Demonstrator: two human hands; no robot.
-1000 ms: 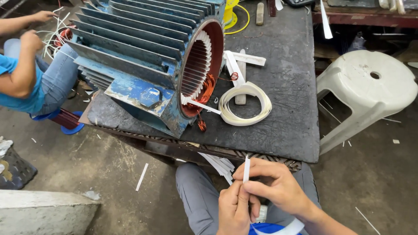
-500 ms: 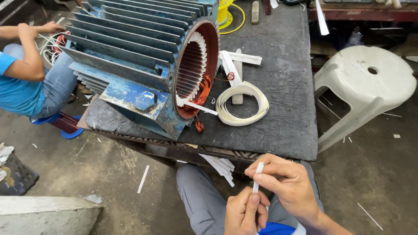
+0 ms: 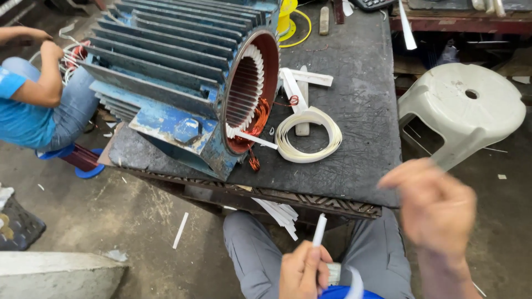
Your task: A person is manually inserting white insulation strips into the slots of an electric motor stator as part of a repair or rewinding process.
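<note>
My left hand [image 3: 302, 271] is low in the frame over my lap, pinching a narrow white paper strip [image 3: 319, 230] that points upward. My right hand [image 3: 435, 207] is raised to the right of it, blurred, with the fingers loosely apart and nothing visible in them. Ahead on the dark workbench [image 3: 360, 111] lies a large blue finned motor stator [image 3: 183, 83] on its side, its open end showing copper windings and white slot liners. A coil of white strip [image 3: 308, 135] lies beside that opening, with several flat white strips [image 3: 302, 80] behind it.
A grey plastic stool [image 3: 463, 108] stands right of the bench. Another person in a blue shirt and jeans [image 3: 33, 105] sits at the far left, handling wires. White strips [image 3: 280, 213] stick out under the bench's front edge. A yellow spool [image 3: 285, 16] sits at the back.
My right hand has let go of the white strip and moved up and to the right. My left hand still holds the strip. The view has shifted closer to the bench.
</note>
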